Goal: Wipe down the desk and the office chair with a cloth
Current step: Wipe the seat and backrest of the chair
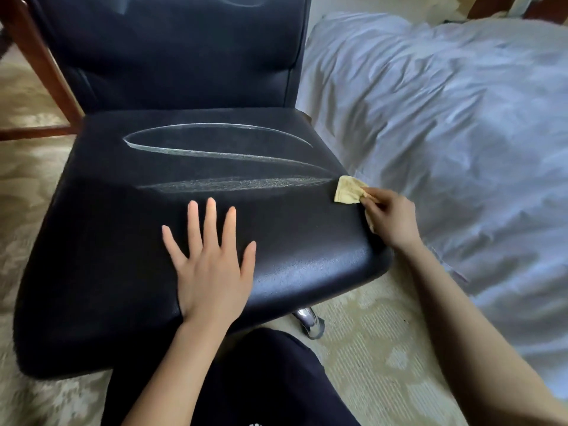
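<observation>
The floor of the room is a beige carpet with a pale pattern. At the far left stands a dark red-brown wooden frame; I cannot tell to which furniture it belongs. Just beside it is the black leather office chair, which has a wide padded seat and an upright back. Across the middle of the seat run long, pale curved streaks, and they come to a point near the right edge of the seat.

In front of the streaks the left hand lies flat on the seat, palm down, with all 5 fingers straight and spread, and it grasps nothing. Below it, at the lower edge of the view, are the person's black trousers. Under the front right corner of the seat 1 shiny chrome leg of the chair base is visible.

The small, crumpled yellow cloth is on the right edge of the seat, touching the leather where the streaks end. The right hand pinches it between the thumb and the curled fingers, and the arm reaches in from the right.

To the right of the chair, very close to it, lies a bed with a wrinkled white cover.
</observation>
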A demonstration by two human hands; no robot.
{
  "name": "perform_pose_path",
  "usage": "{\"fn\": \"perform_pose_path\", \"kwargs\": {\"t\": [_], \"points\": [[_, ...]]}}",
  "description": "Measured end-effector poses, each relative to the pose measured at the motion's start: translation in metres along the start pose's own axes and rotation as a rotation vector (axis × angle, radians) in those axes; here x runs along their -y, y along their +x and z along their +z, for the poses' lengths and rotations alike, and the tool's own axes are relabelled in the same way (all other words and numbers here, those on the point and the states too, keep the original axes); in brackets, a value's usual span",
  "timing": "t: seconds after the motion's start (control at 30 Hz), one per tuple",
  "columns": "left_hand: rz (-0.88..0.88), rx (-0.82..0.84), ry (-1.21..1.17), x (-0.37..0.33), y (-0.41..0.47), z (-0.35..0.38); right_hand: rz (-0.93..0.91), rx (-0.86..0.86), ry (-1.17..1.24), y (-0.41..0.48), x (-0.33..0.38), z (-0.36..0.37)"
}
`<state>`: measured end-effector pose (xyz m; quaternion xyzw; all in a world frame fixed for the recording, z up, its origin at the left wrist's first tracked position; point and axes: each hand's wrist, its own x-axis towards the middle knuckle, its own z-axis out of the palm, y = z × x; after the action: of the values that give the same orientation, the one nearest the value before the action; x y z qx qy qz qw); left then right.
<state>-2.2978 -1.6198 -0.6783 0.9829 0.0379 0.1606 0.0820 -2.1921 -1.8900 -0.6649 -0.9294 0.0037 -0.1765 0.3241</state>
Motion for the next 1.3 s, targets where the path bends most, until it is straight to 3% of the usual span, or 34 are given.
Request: {"fn": "perform_pose_path", "kwargs": {"t": [0.27,0.53,0.73,0.97,1.13,1.3], "points": [[0.013,-0.008,0.017,0.019,0.003,0.001,0.050,0.167,-0.080,0.079,0.014,0.027],[0.070,-0.042,-0.001,0.064,0.008,-0.004,-0.027,0.067,-0.110,0.059,0.023,0.042],[0.016,-0.076,-0.086,0.090,0.010,-0.016,-0.259,0.070,-0.098,-0.003,0.042,0.028],[-0.131,-0.177,-0.348,0.042,0.016,-0.019,-0.495,0.131,0.099,-0.099,0.089,0.025],[-0.167,-0.112,-0.374,0.025,0.020,-0.014,-0.748,0.238,0.155,-0.129,0.090,0.026],[-0.214,-0.094,-0.254,0.042,0.017,-0.009,-0.727,0.205,0.146,-0.103,0.077,0.028]]}}
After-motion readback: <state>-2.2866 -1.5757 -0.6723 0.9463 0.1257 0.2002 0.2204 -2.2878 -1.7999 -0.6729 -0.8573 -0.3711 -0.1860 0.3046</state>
